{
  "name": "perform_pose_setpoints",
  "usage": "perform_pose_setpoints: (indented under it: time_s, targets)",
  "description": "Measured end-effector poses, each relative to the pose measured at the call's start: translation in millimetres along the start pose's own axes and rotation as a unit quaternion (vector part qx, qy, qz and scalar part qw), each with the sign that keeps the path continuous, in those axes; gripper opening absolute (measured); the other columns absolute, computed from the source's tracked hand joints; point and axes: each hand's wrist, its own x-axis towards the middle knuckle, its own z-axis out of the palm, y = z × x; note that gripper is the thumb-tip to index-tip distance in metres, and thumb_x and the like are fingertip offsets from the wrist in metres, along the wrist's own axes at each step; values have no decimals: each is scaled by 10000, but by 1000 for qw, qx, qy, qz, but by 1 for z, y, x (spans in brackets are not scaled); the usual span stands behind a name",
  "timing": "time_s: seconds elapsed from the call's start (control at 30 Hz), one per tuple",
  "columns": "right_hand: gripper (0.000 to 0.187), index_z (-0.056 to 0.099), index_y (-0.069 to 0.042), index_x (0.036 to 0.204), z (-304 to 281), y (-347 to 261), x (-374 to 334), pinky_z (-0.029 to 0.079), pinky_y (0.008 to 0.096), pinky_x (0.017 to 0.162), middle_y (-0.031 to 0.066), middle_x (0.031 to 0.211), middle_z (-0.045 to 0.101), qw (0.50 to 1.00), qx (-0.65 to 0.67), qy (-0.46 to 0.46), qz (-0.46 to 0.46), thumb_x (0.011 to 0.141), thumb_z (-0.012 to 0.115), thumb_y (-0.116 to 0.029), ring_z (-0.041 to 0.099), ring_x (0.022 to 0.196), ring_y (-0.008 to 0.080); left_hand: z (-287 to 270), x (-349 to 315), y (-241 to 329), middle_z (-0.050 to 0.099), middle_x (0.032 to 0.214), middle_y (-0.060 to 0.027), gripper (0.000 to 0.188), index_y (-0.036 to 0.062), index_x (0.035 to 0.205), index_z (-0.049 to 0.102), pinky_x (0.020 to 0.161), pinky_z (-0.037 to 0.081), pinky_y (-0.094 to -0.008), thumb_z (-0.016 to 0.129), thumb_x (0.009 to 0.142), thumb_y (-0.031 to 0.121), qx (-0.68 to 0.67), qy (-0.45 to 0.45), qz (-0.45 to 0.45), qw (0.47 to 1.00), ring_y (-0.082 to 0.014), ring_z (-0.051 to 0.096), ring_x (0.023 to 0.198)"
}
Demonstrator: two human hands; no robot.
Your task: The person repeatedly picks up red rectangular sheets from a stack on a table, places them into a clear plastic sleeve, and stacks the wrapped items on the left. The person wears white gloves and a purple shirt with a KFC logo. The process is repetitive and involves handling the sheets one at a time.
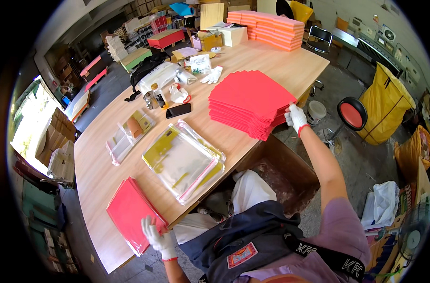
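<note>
A tall, fanned stack of red sheets point(252, 96) lies on the right part of the wooden table. My right hand point(296, 118), in a white glove with a red cuff, is at the stack's right corner, its fingers closed on the edge of a red sheet. At the near left, a smaller pile of red sheets in clear sleeves point(132, 212) rests by the table's front edge. Over that pile's right edge is my left hand point(158, 239), gloved alike, its fingers apart and holding nothing. Between the two red piles lies a stack of clear plastic sleeves point(182, 162).
A smaller bundle of clear sleeves point(125, 137) has a brown roll on it. Behind are a black phone point(178, 110), bottles point(159, 96) and a spare white glove point(212, 75). Pink foam slabs point(271, 30) stand at the far end. An open carton point(290, 181) sits below the table edge.
</note>
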Motion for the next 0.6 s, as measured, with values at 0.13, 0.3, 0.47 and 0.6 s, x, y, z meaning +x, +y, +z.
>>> perform_pose_setpoints:
  time_s: [0.13,0.3,0.47,0.6]
  targets:
    - [410,542,-32,781,17,-14,17,372,276,347,51,561,522,998,-53,-14,37,867,496,-431,470,404,139,29,32,46,583,1123,-134,288,37,931,612,933,415,-424,574,663,-62,45,-127,40,990,-362,492,1129]
    - [180,492,-128,662,28,-21,12,302,243,328,18,533,489,994,76,-27,-76,804,566,-212,414,377,100,68,60,46,591,1069,-139,292,61,1025,602,920,419,-394,621,737,103,32,-206,20,978,-313,529,1065]
    - [178,516,-47,941,39,-32,42,401,212,338,179,748,626,978,186,-69,57,883,528,-216,532,463,129,106,97,53,596,979,-116,265,96,949,599,826,460,-398,629,767,286,159,-380,5,911,-279,565,968]
    - [119,508,-56,989,40,-30,15,455,209,437,160,866,620,965,198,-171,-31,889,467,-107,539,542,136,118,97,43,590,960,-91,213,126,937,594,748,492,-397,638,754,226,245,-370,-37,895,-269,575,954]
